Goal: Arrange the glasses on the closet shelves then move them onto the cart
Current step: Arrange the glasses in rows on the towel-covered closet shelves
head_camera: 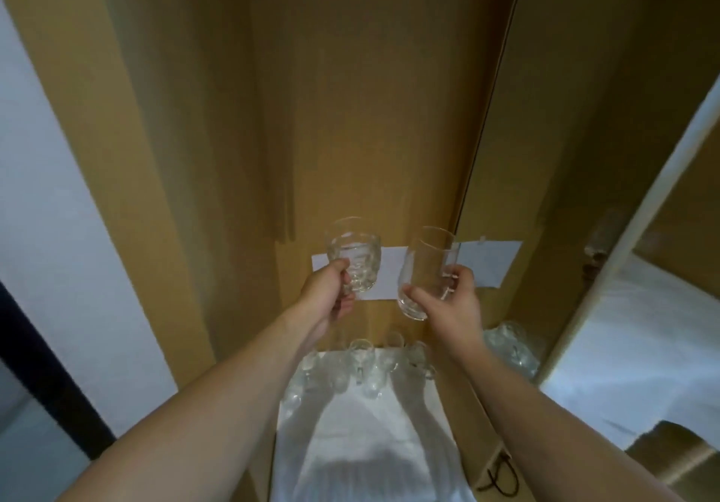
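1. Brown closet (370, 92), white-lined shelf (370, 443) below, glasses (362, 365) clustered at its back.
2. Left hand (325, 293) clamped on faceted glass (352, 258), raised, upright.
3. Right hand (448, 299) clamped on plain tumbler (426, 271), raised, tilted left, just beside the other.
4. Likely light, stiff, slick, fragile; best gripped low round the body, kept from clinking.
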Motion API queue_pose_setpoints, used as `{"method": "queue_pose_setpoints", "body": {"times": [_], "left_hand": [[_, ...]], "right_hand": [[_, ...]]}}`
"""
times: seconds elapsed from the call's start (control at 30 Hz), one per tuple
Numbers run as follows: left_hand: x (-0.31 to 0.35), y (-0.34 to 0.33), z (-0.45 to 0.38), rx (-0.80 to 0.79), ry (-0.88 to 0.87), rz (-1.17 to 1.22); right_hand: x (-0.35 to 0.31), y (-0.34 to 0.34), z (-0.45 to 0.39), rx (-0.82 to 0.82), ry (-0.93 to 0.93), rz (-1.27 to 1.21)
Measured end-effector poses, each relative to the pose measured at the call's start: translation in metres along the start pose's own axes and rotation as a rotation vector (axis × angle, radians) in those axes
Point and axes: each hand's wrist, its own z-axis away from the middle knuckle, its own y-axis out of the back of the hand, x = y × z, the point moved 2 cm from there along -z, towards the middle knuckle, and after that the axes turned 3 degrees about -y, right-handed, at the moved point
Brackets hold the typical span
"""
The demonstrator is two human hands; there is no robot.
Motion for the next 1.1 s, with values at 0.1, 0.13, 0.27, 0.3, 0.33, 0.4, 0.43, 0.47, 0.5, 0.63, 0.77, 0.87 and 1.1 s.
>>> {"method": "queue_pose_setpoints", "body": {"times": [0.1, 0.13, 0.27, 0.3, 0.33, 0.4, 0.43, 0.47, 0.5, 0.63, 0.77, 0.87, 1.1], "left_hand": [[0.008, -0.007, 0.029, -0.016, -0.022, 0.005], [0.009, -0.009, 0.039, -0.014, -0.025, 0.002], [0.015, -0.017, 0.076, 0.002, -0.049, -0.025], [0.017, -0.021, 0.085, 0.002, -0.059, -0.033], [0.018, -0.025, 0.094, 0.007, -0.067, -0.043], [0.018, -0.033, 0.113, 0.026, -0.077, -0.046], [0.017, -0.038, 0.123, 0.036, -0.086, -0.04], [0.016, -0.043, 0.134, 0.043, -0.097, -0.031], [0.013, -0.049, 0.146, 0.047, -0.105, -0.025], [-0.005, -0.078, 0.194, 0.069, -0.095, -0.017], [-0.028, -0.113, 0.236, 0.076, -0.08, -0.019], [-0.041, -0.144, 0.263, 0.064, -0.073, -0.01], [-0.065, -0.22, 0.309, 0.017, -0.077, -0.052]], "right_hand": [[-0.017, 0.019, 0.016, 0.017, 0.043, -0.01], [-0.021, 0.025, 0.022, 0.016, 0.059, -0.013], [-0.032, 0.048, 0.043, -0.001, 0.106, -0.04], [-0.034, 0.054, 0.047, -0.005, 0.116, -0.045], [-0.035, 0.061, 0.052, -0.009, 0.121, -0.06], [-0.035, 0.078, 0.06, -0.018, 0.129, -0.081], [-0.035, 0.088, 0.066, -0.024, 0.136, -0.08], [-0.034, 0.1, 0.072, -0.034, 0.141, -0.081], [-0.031, 0.112, 0.078, -0.042, 0.143, -0.083], [-0.019, 0.166, 0.103, -0.047, 0.132, -0.063], [-0.009, 0.221, 0.121, -0.043, 0.139, -0.072], [-0.001, 0.261, 0.134, -0.03, 0.132, -0.09], [0.031, 0.349, 0.15, 0.04, 0.096, -0.06]]}}
